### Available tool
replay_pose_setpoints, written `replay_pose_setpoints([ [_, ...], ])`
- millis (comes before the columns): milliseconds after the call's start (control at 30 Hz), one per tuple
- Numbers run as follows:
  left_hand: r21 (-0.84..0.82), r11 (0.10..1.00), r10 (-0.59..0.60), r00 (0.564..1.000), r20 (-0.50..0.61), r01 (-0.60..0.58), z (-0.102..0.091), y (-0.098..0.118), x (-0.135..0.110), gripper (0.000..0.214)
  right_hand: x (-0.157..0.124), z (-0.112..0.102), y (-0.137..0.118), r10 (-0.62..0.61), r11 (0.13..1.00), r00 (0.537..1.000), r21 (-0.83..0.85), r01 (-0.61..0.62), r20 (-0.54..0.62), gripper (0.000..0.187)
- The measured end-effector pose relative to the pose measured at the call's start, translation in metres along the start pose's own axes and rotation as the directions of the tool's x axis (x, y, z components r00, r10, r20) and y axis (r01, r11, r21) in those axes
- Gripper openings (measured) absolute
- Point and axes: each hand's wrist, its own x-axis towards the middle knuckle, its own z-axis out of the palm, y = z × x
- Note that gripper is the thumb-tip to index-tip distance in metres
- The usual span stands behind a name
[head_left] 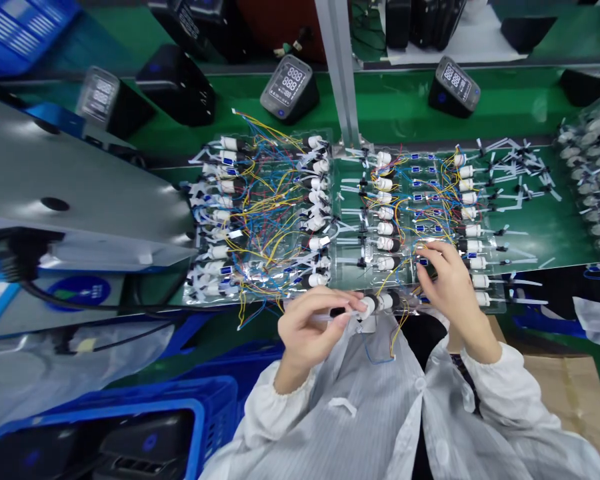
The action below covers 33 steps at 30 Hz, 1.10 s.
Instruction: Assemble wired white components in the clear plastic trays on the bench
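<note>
Wires (260,200) yellow, blue, red; mat (395,113) green; smock (360,400) grey w/ thin stripes (crate (105,417) blue, btw)

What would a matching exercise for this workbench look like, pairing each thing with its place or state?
Things:
1. Left hand
2. Right hand
3. Digital display unit
4. Blue plastic crate

Places or states:
A. Standing on the green bench, beyond the wiring
B. At the bottom left, below the bench's front edge
C. Holding a white wired component
D. Above a clear plastic tray, among wires

Pairs: 1-C, 2-D, 3-A, 4-B
</note>
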Motion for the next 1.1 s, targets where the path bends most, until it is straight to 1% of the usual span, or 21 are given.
replay_pose_setpoints([
  [100, 0.005, 1.0, -0.003, 0.999, 0.051, 0.003, -0.001, -0.004, -0.002, 0.024, 0.002, 0.01, 0.012, 0.014, 0.998, 1.0, -0.056, -0.014, -0.001, 0.022],
  [167, 0.015, 1.0, -0.019, 0.998, 0.06, 0.018, -0.002, -0.006, -0.002, 0.023, 0.002, 0.011, 0.015, 0.015, 0.999, 1.0, -0.052, -0.016, -0.017, 0.018],
  [300, -0.005, 0.999, -0.037, 0.998, 0.042, 0.037, -0.002, -0.009, -0.002, 0.019, 0.002, 0.006, 0.014, 0.068, 0.996, 0.996, 0.069, -0.064, -0.057, 0.014],
  [400, -0.02, 0.998, -0.061, 0.998, 0.035, 0.062, 0.0, -0.011, -0.002, 0.016, 0.003, 0.006, 0.014, 0.119, 0.985, 0.991, 0.133, -0.109, -0.066, 0.015],
  [500, 0.017, 0.995, -0.094, 0.995, 0.036, 0.093, 0.001, -0.013, -0.004, 0.011, 0.004, 0.008, 0.016, 0.107, 0.983, 0.994, 0.15, -0.101, -0.032, 0.018],
  [633, 0.071, 0.985, -0.159, 0.987, 0.021, 0.157, 0.0, -0.016, -0.008, 0.01, 0.005, 0.012, 0.017, 0.101, 0.988, 0.995, 0.121, -0.1, -0.002, 0.012],
  [733, 0.094, 0.979, -0.185, 0.982, 0.018, 0.183, 0.0, -0.018, -0.009, 0.012, 0.006, 0.015, 0.016, 0.057, 0.994, 0.998, 0.09, -0.058, 0.013, 0.013],
  [800, 0.093, 0.98, -0.18, 0.983, 0.02, 0.177, 0.001, -0.018, -0.01, 0.013, 0.006, 0.016, 0.016, 0.02, 0.997, 1.0, 0.07, -0.02, 0.009, 0.014],
  [867, 0.063, 0.984, -0.166, 0.986, 0.026, 0.164, 0.002, -0.019, -0.009, 0.011, 0.006, 0.015, 0.015, 0.01, 0.997, 1.0, 0.08, -0.01, -0.004, 0.013],
  [933, 0.009, 0.99, -0.143, 0.989, 0.033, 0.143, 0.003, -0.02, -0.009, 0.011, 0.005, 0.011, 0.013, 0.027, 0.99, 0.999, 0.139, -0.023, -0.025, 0.012],
  [1000, -0.033, 0.992, -0.124, 0.992, 0.029, 0.125, 0.003, -0.021, -0.008, 0.014, 0.003, 0.005, 0.011, 0.062, 0.977, 0.996, 0.206, -0.048, -0.061, 0.011],
  [1100, -0.042, 0.991, -0.124, 0.992, 0.014, 0.125, 0.004, -0.022, -0.009, 0.014, -0.003, -0.004, 0.008, 0.126, 0.964, 0.986, 0.248, -0.096, -0.11, 0.01],
])
